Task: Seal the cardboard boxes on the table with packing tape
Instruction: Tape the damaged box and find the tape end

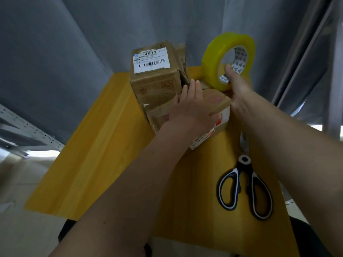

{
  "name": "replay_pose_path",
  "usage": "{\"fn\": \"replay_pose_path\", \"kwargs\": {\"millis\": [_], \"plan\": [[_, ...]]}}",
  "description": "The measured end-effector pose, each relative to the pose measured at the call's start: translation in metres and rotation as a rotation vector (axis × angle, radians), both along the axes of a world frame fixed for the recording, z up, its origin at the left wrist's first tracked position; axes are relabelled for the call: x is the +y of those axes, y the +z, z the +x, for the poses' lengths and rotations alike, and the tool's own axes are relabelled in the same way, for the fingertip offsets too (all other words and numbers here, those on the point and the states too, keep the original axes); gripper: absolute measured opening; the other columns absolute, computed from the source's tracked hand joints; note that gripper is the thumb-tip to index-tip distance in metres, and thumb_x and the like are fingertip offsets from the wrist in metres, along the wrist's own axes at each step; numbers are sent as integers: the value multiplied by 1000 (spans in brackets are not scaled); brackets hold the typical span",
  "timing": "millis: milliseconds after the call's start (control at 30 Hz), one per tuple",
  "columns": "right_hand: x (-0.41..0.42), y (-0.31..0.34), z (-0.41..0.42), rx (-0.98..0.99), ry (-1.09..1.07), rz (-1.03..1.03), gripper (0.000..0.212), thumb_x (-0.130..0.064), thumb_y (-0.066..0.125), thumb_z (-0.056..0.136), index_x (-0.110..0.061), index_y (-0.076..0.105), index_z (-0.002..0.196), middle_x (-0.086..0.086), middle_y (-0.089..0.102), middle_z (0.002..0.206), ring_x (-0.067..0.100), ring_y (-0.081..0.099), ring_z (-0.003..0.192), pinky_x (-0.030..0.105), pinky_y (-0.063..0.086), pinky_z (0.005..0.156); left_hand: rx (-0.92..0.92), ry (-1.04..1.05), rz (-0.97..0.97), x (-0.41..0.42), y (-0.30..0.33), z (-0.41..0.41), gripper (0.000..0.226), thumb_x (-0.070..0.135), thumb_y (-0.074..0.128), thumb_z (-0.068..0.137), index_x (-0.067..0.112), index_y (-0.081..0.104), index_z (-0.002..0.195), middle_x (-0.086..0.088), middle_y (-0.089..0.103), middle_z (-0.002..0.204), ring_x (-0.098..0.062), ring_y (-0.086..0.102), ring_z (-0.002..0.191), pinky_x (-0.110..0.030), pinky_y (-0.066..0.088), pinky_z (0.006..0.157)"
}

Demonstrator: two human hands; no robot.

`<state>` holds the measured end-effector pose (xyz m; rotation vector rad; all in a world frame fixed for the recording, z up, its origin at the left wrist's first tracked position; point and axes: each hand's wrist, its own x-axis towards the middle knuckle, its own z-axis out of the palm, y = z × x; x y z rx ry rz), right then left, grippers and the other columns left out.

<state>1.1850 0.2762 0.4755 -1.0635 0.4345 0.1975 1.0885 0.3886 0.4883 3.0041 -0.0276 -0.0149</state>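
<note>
One hand (239, 89) grips tape roll (229, 60); other (191, 106) seemingly flat on box (213, 102).

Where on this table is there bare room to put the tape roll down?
Bare yellow table lies left of both boxes and the left hand, reaching the near-left edge. Crowded: the far right, where the near box, labelled box and tape roll in the right hand sit; scissors fill near-right.

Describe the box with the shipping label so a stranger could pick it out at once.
Start at the yellow table and look to its far end, where two cardboard boxes sit together. The labelled box is the taller one at the back, behind the low box under the left hand. Only it carries a white barcode label printed 4977.
</note>
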Motion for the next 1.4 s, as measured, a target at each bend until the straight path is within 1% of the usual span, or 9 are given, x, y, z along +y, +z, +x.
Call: {"fn": "replay_pose_path", "kwargs": {"millis": [100, 267, 433, 733, 900, 1067, 1167, 1300, 1400], "plan": [[1, -1, -1, -3, 7, 28, 31, -39, 70, 85, -15, 66, 104, 11, 74, 93, 25, 73, 79, 40, 60, 66, -22, -23, 2, 2, -2, 4, 100, 64, 46, 89, 10, -10, 153, -3, -12, 162, -20, -9, 149, -43, 0, 119], [-6, -4, -2, -118, -188, -201, 57, -39, 71, 82, -15, 52, 130, 7, 65, 119, 21, 66, 100, 37, 55, 91, -34, -86, 31, 1, -5, 12, 97, 63, 45, 89, 13, -7, 154, -1, -9, 163, -21, -7, 149, -44, -1, 119], [-6, 0, -9, -104, -199, -162, 24, -39, 68, 86, -26, 48, 84, -6, 63, 82, 7, 64, 72, 21, 52, 59, -10, -96, 25, 1, -3, 13, 106, 71, 49, 82, 16, -5, 154, 2, -7, 163, -21, -3, 150, -45, 3, 118], [-8, -1, -17, -52, -229, -151, 26, -46, 65, 87, -24, 52, 84, -6, 62, 76, 8, 63, 65, 13, 42, 38, 24, 1, 90, -10, 1, 20, 119, 81, 53, 71, 16, -4, 155, 1, -4, 163, -23, 6, 149, -47, 11, 116], [-9, -2, -17, -40, -231, -152, 26, -44, 65, 87, -23, 52, 81, -5, 63, 74, 7, 63, 60, 14, 42, 37, 77, 27, 134, -14, 7, 24, 121, 79, 56, 71, 16, -4, 154, -1, -4, 163, -29, 8, 148, -50, 13, 116], [-10, -2, -16, -68, -267, -141, 28, -42, 66, 88, -25, 46, 78, -6, 60, 76, 7, 62, 63, 21, 49, 49, 145, 27, 199, -23, 12, 25, 124, 72, 64, 72, 11, -6, 154, -15, -4, 162, -42, 8, 145, -55, 12, 116], [-8, -1, -21, -58, -306, -102, 23, -37, 65, 89, -19, 51, 87, -5, 60, 77, 5, 61, 54, 16, 44, 38, 149, -4, 142, -19, 13, 21, 120, 68, 65, 74, 10, -4, 154, -25, -4, 159, -48, 2, 145, -55, 6, 117], [-8, -5, -28, -33, -325, 44, 26, -31, 66, 91, -13, 54, 105, 1, 65, 81, 10, 65, 55, 19, 46, 38, -71, -157, 105, -9, 4, 8, 107, 61, 65, 80, 7, 9, 153, -21, -3, 160, -37, -4, 147, -45, 8, 119], [-10, -7, -29, -47, -307, 48, 19, -31, 66, 91, -14, 58, 90, 2, 68, 81, 11, 67, 58, 21, 49, 42, -109, -204, 77, -9, 1, 7, 104, 56, 66, 81, 4, 11, 153, -13, 10, 161, -26, 9, 148, -36, 12, 118]]}}
